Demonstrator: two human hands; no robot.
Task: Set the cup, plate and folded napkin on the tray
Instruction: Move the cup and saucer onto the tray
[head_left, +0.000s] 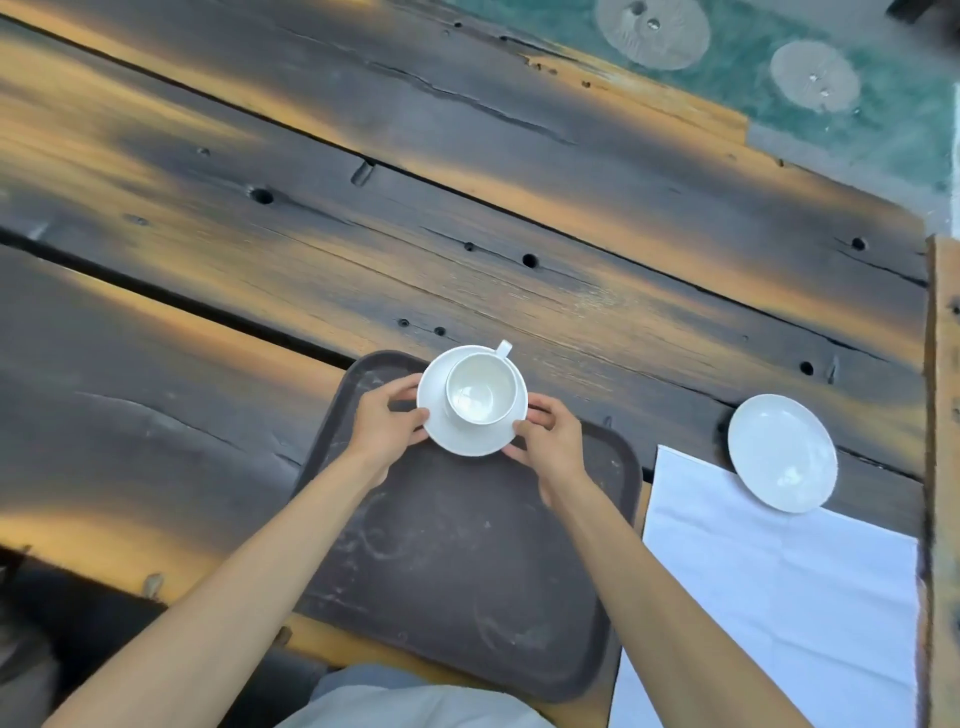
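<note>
A white cup (477, 396) stands on a white saucer (470, 441) over the far edge of the dark brown tray (457, 571), its handle pointing away from me. My left hand (387, 421) grips the saucer's left rim and my right hand (550, 447) grips its right rim. Whether the saucer rests on the tray or is held just above it I cannot tell. A second white plate (782, 452) lies to the right on the table, overlapping the far corner of a white napkin (779, 597) spread flat beside the tray.
The tray and napkin lie on a dark, weathered plank table (363, 234) with knot holes and gaps. Beyond the table's far right edge is a green floor with two round patterned patches (652, 31). A wooden post (943, 415) runs down the right edge.
</note>
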